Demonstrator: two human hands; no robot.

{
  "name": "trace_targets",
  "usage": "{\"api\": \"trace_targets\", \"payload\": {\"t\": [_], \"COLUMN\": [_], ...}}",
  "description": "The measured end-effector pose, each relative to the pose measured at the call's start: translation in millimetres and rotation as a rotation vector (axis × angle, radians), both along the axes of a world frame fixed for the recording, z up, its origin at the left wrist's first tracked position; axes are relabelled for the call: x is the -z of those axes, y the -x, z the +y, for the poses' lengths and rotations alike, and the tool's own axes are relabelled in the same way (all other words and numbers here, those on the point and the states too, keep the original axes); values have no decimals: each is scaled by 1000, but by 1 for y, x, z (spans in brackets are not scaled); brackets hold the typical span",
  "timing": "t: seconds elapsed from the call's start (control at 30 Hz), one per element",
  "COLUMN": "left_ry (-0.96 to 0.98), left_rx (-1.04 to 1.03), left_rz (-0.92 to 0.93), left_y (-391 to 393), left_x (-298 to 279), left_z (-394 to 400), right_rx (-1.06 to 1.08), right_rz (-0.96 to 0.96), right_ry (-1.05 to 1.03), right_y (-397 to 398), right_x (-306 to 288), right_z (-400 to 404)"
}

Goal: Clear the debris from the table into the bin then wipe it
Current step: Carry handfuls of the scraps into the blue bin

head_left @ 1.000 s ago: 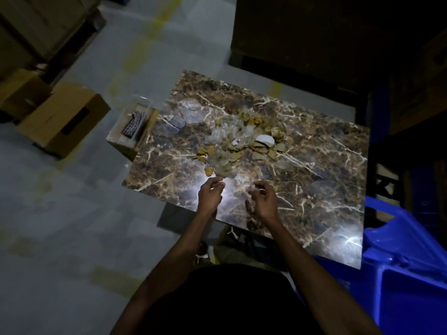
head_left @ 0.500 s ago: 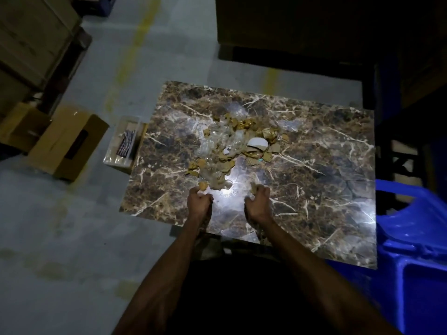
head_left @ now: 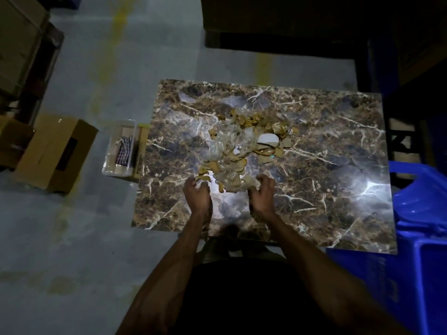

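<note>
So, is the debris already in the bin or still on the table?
Still on the table: the debris lies heaped at its middle, both hands at its near edge.

No legible text — none anywhere.

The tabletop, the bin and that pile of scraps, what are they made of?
Tabletop: looks like polished brown marble or a marble-print slab, with white veins and mirror glare. Bin: glossy blue plastic, apparently moulded. Scraps: tan torn cardboard-like pieces, crinkled clear plastic film, and one white curved shard, possibly ceramic.
</note>
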State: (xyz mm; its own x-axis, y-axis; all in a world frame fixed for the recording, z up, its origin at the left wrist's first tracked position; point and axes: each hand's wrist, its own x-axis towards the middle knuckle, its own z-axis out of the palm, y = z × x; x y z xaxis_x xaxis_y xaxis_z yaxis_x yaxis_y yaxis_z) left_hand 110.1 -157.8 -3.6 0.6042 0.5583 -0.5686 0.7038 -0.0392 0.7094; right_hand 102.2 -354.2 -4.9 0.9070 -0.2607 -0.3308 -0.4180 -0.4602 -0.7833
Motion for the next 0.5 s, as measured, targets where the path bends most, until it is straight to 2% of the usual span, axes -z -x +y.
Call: {"api": "trace_targets", "payload": {"t": [0.13, 0.23, 0.3, 0.4, 0.5], "left_ry": [149, 281, 266, 171, 95], "left_rx": [111, 164, 195, 186, 89], "left_rz": [-23, -22, -41, -53, -123], "left_y": [-23, -27, -23, -13, -8], "left_x": [9, 42, 53, 25, 24], "left_z": [-3, -7, -2, 6, 9], "right_rx": [5, 44, 114, 247, 300], "right_rz": [89, 129, 126, 84, 49], "right_ry": [-87, -154, -161, -100, -27], "right_y": [-5, -7, -8, -7, -11], "right_x": [0, 1, 0, -6, -17], "right_z": [34, 55, 59, 51, 45]}}
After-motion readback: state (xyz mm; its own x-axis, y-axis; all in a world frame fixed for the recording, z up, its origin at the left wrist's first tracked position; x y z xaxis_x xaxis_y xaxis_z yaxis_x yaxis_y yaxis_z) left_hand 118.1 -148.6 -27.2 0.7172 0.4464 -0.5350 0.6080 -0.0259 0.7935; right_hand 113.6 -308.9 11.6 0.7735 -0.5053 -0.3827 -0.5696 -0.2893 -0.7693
